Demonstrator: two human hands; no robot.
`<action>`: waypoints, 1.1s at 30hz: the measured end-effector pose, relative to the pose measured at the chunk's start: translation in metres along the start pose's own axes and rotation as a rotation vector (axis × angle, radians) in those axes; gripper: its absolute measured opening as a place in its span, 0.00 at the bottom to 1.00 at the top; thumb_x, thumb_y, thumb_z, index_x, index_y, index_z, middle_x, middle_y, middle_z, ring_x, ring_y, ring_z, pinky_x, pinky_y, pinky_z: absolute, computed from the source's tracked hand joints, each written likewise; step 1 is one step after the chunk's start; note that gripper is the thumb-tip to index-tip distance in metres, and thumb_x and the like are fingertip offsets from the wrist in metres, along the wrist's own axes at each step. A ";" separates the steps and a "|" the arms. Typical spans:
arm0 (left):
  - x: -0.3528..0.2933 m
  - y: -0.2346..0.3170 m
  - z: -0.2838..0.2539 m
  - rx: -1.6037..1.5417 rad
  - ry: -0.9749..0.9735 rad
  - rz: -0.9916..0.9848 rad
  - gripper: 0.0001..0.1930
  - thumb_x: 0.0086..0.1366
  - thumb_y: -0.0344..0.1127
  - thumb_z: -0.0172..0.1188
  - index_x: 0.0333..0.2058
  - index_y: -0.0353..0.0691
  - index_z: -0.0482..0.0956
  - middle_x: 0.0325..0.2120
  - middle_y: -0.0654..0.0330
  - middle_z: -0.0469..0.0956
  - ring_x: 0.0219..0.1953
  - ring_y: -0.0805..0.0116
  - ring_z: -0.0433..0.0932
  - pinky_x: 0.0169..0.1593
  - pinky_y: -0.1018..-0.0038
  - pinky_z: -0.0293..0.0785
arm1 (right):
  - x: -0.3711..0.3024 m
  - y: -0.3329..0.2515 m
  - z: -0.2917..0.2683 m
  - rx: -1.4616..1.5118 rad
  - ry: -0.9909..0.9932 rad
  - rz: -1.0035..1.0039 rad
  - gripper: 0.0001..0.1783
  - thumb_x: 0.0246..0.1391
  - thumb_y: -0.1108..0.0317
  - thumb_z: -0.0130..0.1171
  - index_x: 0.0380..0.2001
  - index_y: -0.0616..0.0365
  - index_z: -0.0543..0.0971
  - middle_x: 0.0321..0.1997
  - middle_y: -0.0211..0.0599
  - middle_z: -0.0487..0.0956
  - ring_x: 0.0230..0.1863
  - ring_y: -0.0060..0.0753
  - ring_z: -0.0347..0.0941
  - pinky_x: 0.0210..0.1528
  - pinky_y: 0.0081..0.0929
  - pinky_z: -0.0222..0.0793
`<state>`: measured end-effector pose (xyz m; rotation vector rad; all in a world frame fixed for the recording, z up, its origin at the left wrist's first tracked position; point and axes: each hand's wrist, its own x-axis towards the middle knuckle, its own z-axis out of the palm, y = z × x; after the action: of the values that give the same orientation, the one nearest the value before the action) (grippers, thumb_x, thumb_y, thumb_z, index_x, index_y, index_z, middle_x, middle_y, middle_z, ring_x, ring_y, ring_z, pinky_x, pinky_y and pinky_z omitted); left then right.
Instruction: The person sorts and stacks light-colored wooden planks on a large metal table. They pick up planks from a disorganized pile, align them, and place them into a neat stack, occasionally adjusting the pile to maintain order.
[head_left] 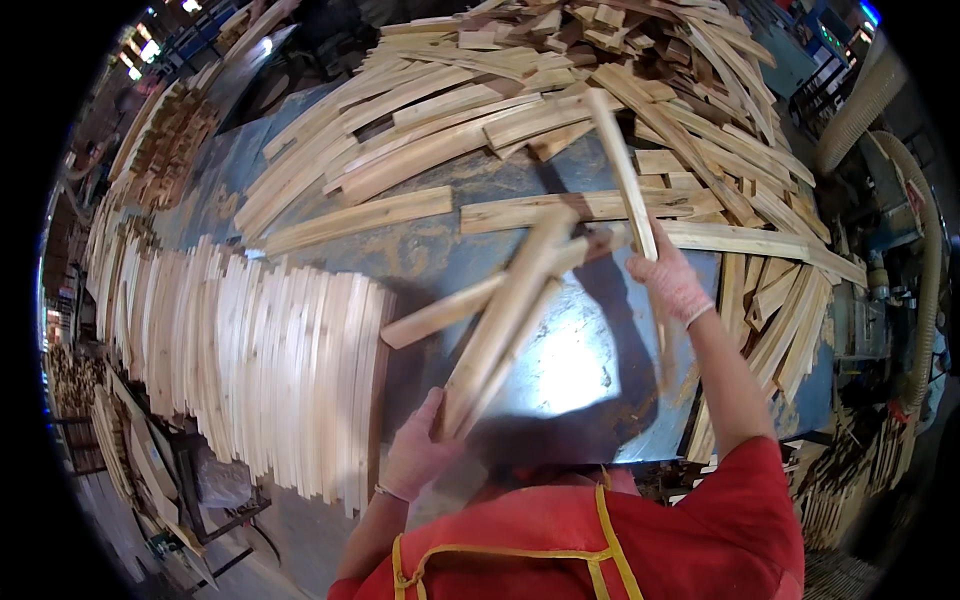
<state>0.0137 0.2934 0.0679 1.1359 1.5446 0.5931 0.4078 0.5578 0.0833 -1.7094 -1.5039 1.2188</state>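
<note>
My left hand [418, 452] is closed around the lower end of pale wooden strips [508, 315], seemingly two together, tilted up and away over the table; their far ends are blurred. My right hand [672, 278], in a light glove, grips another wooden strip [622, 168] near its middle, stood on edge and pointing away from me. Under the left-hand strips, a loose wooden piece [440, 312] lies slantwise on the metal table [570, 375]. Left of that hand, many strips stand side by side in a neat row [270, 360].
A large jumbled heap of wooden strips [520, 70] covers the far side of the table. More strips [770, 300] lie at the right edge, some overlapping. Stacked wood [175, 140] stands at the far left. A ribbed hose [915, 250] hangs at the right.
</note>
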 end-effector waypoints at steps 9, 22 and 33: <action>-0.020 -0.058 0.029 -0.766 0.028 -0.039 0.46 0.67 0.33 0.65 0.80 0.38 0.54 0.55 0.54 0.82 0.53 0.66 0.82 0.57 0.72 0.78 | -0.169 0.037 0.270 0.433 -0.059 0.248 0.45 0.64 0.48 0.69 0.75 0.57 0.64 0.55 0.51 0.83 0.55 0.52 0.80 0.62 0.44 0.77; -0.020 -0.066 -0.018 0.713 0.279 0.378 0.35 0.61 0.49 0.69 0.63 0.37 0.75 0.65 0.46 0.73 0.69 0.43 0.70 0.71 0.53 0.68 | -0.195 0.022 0.257 0.940 -0.272 0.313 0.39 0.54 0.71 0.71 0.69 0.65 0.71 0.58 0.46 0.82 0.56 0.40 0.80 0.63 0.38 0.77; 0.121 -0.007 -0.023 0.947 0.066 -0.079 0.51 0.60 0.54 0.73 0.76 0.39 0.60 0.62 0.44 0.77 0.63 0.39 0.76 0.66 0.54 0.74 | -0.138 0.059 0.181 0.621 0.144 0.325 0.39 0.56 0.64 0.74 0.67 0.64 0.69 0.54 0.46 0.82 0.53 0.41 0.80 0.58 0.38 0.76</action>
<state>-0.0060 0.4021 0.0139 1.7348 1.9767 -0.2169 0.2796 0.3840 -0.0091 -1.5874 -0.6659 1.4899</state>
